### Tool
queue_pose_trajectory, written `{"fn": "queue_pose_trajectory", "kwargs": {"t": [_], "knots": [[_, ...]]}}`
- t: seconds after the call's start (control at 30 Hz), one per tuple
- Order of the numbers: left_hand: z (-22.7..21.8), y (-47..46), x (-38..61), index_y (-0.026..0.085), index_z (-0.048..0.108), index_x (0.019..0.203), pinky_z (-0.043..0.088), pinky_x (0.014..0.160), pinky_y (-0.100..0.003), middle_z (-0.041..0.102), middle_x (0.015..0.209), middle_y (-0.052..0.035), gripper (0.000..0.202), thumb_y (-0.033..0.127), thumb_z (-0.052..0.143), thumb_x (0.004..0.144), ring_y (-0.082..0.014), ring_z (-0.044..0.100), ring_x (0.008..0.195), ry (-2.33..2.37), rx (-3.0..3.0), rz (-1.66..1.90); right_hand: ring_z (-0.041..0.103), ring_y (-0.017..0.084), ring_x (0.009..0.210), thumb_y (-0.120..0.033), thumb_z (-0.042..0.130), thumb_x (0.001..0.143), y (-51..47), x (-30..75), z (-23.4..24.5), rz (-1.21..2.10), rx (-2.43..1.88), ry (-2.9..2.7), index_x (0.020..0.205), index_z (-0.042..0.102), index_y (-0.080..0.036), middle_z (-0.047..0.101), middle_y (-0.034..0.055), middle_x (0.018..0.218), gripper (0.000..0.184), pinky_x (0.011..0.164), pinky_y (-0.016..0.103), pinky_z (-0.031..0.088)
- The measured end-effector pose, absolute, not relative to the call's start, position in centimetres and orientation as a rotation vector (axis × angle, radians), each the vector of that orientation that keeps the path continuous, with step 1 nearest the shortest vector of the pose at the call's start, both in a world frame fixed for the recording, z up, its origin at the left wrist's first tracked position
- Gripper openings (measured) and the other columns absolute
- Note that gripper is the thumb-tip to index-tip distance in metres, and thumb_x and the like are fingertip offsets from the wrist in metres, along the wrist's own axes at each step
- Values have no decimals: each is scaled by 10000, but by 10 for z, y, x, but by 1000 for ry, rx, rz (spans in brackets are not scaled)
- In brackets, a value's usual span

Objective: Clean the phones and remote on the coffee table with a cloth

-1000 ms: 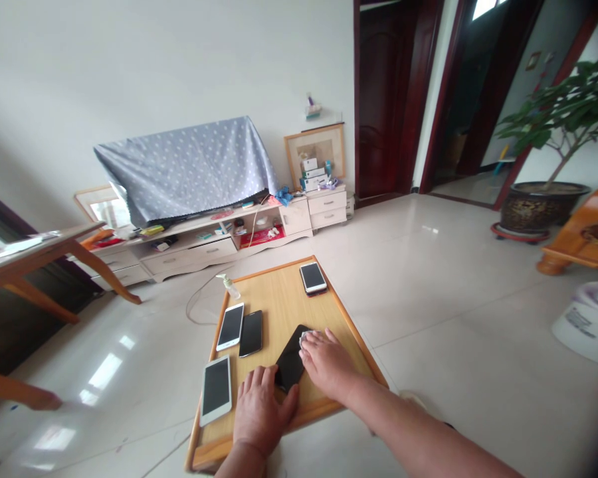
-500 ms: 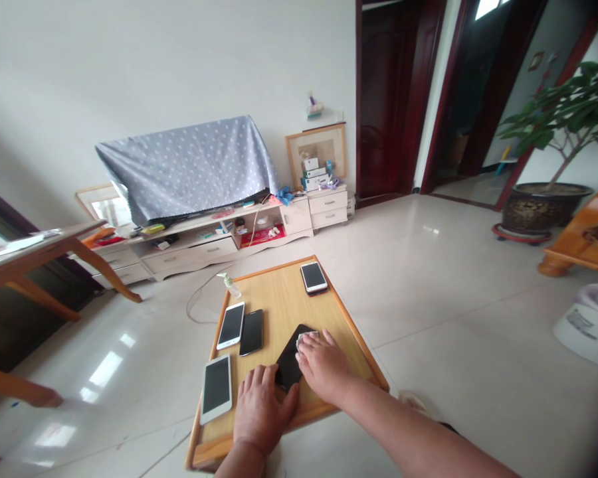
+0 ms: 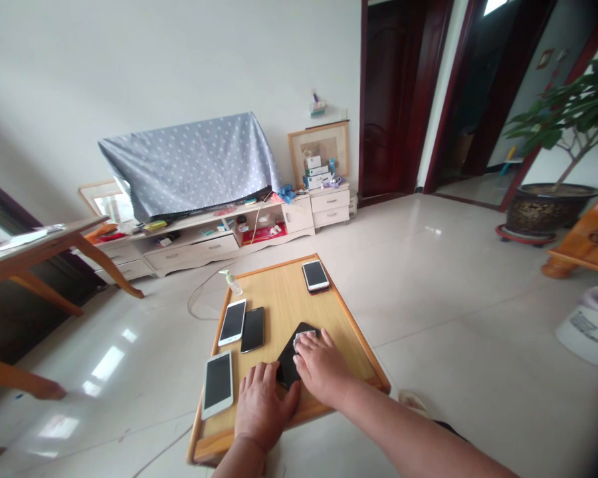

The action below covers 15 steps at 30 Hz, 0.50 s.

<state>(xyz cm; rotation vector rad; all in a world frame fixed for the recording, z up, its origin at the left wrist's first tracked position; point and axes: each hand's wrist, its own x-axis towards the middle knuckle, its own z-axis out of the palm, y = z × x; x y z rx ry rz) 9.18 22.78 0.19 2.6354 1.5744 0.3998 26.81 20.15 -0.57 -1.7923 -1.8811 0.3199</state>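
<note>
A low wooden table [image 3: 284,302] stands on the tiled floor in front of me. A black phone [image 3: 294,350] lies near its front edge. My left hand [image 3: 262,405] lies flat on the near end of that phone, fingers spread, holding it down. My right hand [image 3: 319,368] presses a small white cloth [image 3: 299,338] onto the phone's screen, fingers closed over it. Three other phones lie to the left: a white one [image 3: 218,384], a white one [image 3: 232,321] and a black one [image 3: 254,328]. Another white phone [image 3: 314,275] lies at the far right corner.
A small pump bottle [image 3: 232,282] stands at the table's far left corner, with a cable on the floor beside it. Behind are a white TV cabinet [image 3: 204,242] with a cloth-covered screen, a wooden table [image 3: 34,249] at left, a potted plant [image 3: 553,199] and a white tub [image 3: 591,325] at right.
My right hand with the cloth has slid slightly left and nearer along the black phone. The view has shifted a little; my left hand stays on the phone.
</note>
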Motion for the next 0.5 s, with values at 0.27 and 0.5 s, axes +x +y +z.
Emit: {"fn": "queue_pose_trajectory", "kwargs": {"t": [0.27, 0.5], "knots": [[-2, 230, 91, 212, 621, 1163, 425, 955, -395, 629, 1087, -86, 382, 450, 607, 865, -278, 566, 1080, 1568, 2634, 378, 435, 228, 1431, -335, 320, 1067, 208, 267, -5, 359, -1722, -1953, 1362, 615, -234, 559, 71, 1489, 429, 1248, 506, 98], [-2, 231, 91, 219, 619, 1147, 424, 952, -394, 628, 1079, -80, 372, 452, 621, 857, -278, 564, 1073, 1562, 2629, 374, 427, 237, 1434, -341, 319, 1070, 216, 259, -11, 310, -1725, -1931, 1349, 618, -189, 562, 111, 1481, 436, 1244, 491, 122]]}}
